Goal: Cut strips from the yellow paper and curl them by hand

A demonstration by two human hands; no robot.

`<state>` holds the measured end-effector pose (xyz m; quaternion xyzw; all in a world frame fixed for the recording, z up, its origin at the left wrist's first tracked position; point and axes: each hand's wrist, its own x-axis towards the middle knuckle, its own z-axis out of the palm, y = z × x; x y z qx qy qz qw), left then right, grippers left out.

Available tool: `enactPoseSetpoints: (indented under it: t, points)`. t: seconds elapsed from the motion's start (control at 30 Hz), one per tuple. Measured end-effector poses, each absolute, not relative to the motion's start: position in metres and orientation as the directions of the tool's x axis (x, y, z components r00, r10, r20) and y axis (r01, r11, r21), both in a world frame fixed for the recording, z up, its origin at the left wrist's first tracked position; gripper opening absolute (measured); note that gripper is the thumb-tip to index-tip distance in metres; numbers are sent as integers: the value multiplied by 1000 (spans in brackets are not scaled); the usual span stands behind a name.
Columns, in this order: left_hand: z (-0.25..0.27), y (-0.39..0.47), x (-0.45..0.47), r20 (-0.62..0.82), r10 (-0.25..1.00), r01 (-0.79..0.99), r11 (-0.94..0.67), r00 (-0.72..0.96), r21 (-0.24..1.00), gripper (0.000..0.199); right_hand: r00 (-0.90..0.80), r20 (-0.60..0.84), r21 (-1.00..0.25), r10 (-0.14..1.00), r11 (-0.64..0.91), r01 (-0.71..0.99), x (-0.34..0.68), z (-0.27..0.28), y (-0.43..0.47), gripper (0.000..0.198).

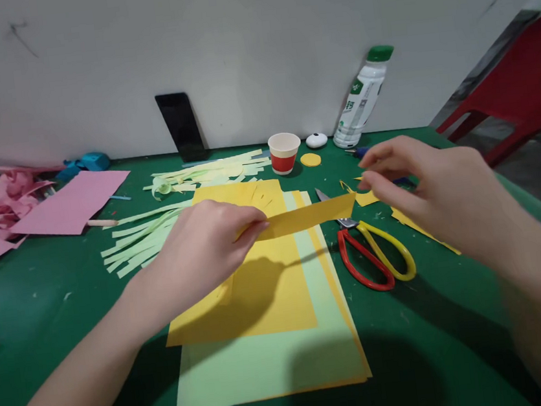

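My left hand (207, 249) is closed, pinching one end of a yellow paper strip (318, 214) between thumb and fingers. The strip stretches rightward above the paper stack. Just beyond its free end, my right hand (425, 192) hovers with curved fingers and thumb apart, with nothing visible between them. Under the strip lies a yellow paper sheet (272, 307) on top of pale green sheets (269, 366). Scissors (378, 249) with one red and one yellow handle rest beside the stack, blades pointing away, partly behind the strip.
Fringed green paper strips (142, 240) lie left of the stack, pink paper (72, 203) farther left. At the back are a phone (181, 125), paper cup (285, 155), yellow disc (311, 160), white case (316, 140) and leaning bottle (361, 101). A red chair (521, 83) stands right.
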<state>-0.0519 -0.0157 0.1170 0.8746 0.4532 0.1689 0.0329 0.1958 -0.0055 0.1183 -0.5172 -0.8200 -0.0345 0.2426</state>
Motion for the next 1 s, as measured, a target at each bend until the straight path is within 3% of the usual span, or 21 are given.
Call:
enactPoseSetpoints:
  t: [0.13, 0.23, 0.33, 0.43, 0.6, 0.83, 1.0]
  points:
    - [112, -19, -41, 230, 780, 769, -620, 582, 158, 24, -485, 554, -149, 677, 654, 742, 164, 112, -21, 10]
    - [109, -22, -34, 190, 772, 760, -633, 606, 148, 28, -544, 506, -199, 669, 704, 682, 148, 102, -28, 13]
    - [104, -25, -31, 176, 758, 742, -651, 628, 160, 31, -535, 452, -281, 714, 683, 674, 143, 97, -31, 13]
    - [100, -25, -30, 185, 739, 721, -673, 648, 166, 29, -529, 449, -283, 720, 676, 680, 141, 96, -31, 15]
    - [102, -27, -30, 237, 696, 679, -716, 678, 161, 27, -523, 461, -224, 717, 664, 713, 143, 100, -34, 16]
    - [116, -27, -36, 315, 731, 730, -667, 605, 146, 35, -449, 507, -118, 736, 574, 810, 159, 108, -26, 18]
    - [120, -26, -43, 347, 751, 733, -647, 563, 210, 34, -406, 552, -81, 728, 532, 843, 171, 116, -21, 20]
